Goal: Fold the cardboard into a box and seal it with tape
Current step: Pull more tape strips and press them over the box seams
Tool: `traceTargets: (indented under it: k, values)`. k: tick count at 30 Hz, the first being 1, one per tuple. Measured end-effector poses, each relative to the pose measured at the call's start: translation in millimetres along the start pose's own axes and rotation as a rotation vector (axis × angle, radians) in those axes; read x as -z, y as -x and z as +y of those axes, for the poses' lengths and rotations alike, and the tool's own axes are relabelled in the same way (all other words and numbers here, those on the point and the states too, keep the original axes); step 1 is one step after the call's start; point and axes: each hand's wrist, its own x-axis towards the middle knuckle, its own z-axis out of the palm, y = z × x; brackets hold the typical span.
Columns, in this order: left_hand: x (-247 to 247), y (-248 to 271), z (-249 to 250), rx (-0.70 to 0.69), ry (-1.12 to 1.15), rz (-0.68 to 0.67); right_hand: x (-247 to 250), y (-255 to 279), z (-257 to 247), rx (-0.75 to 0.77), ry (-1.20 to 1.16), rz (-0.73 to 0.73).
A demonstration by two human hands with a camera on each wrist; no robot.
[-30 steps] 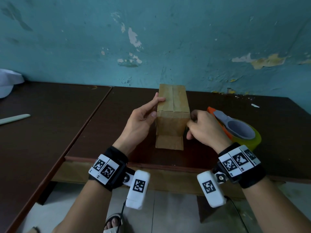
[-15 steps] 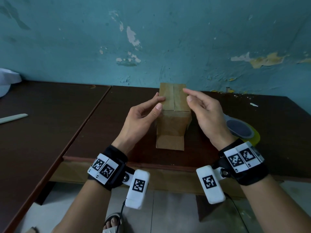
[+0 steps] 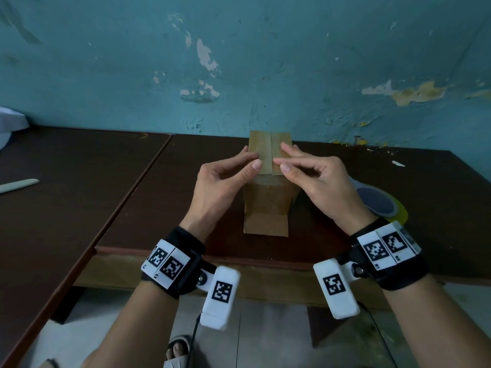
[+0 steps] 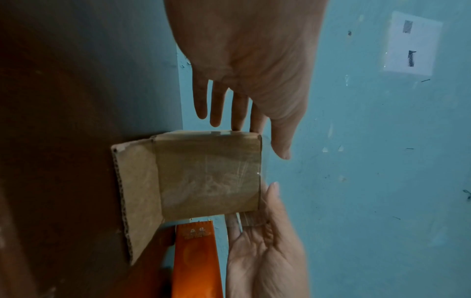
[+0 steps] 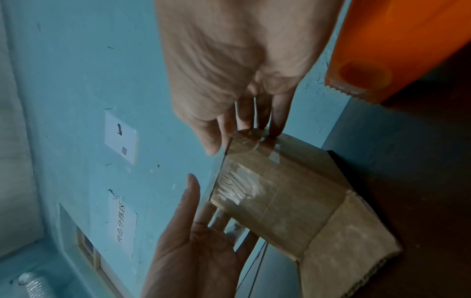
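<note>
A small brown cardboard box (image 3: 267,205) stands on the dark table (image 3: 148,208). Clear tape runs over its top seam and down the near face (image 4: 209,175). One bottom flap (image 3: 265,225) lies open on the table toward me. My left hand (image 3: 253,159) rests its thumb and fingertips on the left half of the box top. My right hand (image 3: 283,158) presses thumb and forefinger on the right half, beside the seam. In both wrist views the fingers reach straight to the top edges of the box (image 5: 275,191). Neither hand holds anything.
An orange tape dispenser with a yellow-edged roll (image 3: 382,203) lies right of the box, partly behind my right hand. On a second table to the left are a white flat stick (image 3: 18,185) and something white (image 3: 10,123). The teal wall stands just behind the box.
My right hand rose from the box's right side to its top. My left thumb came up onto the top, and both hands drew in toward the seam.
</note>
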Motion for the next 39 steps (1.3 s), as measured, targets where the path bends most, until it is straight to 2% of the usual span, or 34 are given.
traceTargets:
  k: [12,23,39]
  values:
    - [-1.8,0.2,-1.7,0.040,-0.025,0.007,1.4,0.0,3.3,-0.016,0.009,-0.003]
    - [4.0,-1.1,-5.5,0.044,-0.031,-0.023,3.6,0.6,2.5,-0.025,0.042,-0.069]
    - [11.0,-0.1,-6.0,-0.017,-0.044,-0.173,2.3,0.7,7.0,-0.048,-0.009,-0.058]
